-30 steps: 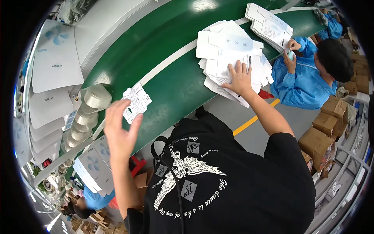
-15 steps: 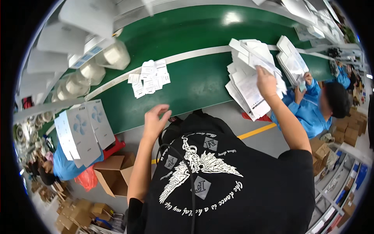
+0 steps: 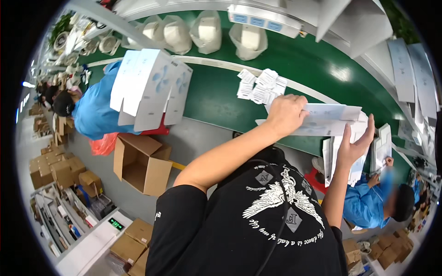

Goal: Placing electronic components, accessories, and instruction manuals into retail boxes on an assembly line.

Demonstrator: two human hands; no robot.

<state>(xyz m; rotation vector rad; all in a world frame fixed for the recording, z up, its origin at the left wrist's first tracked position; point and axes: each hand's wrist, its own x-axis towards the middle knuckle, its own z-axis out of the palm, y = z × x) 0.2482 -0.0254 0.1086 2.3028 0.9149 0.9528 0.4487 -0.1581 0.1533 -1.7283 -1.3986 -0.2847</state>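
White-and-blue boxes [image 3: 149, 87] stand at the upper left of the frame. Paper leaflets [image 3: 264, 87] lie upper centre on the green worktop [image 3: 212, 87]. Right of centre, the left hand [image 3: 286, 116] pinches a carton [image 3: 324, 122] by its left end; the right hand [image 3: 353, 148], grip spread, is at the other end, contact unclear.

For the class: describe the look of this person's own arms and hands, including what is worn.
The left hand and right hand are bare, with no gloves showing. The forearms are uncovered below short black sleeves; the left sleeve bears a small white marking. The black shirt has a white winged print and grey diamonds, crossed by a thin dark cord.
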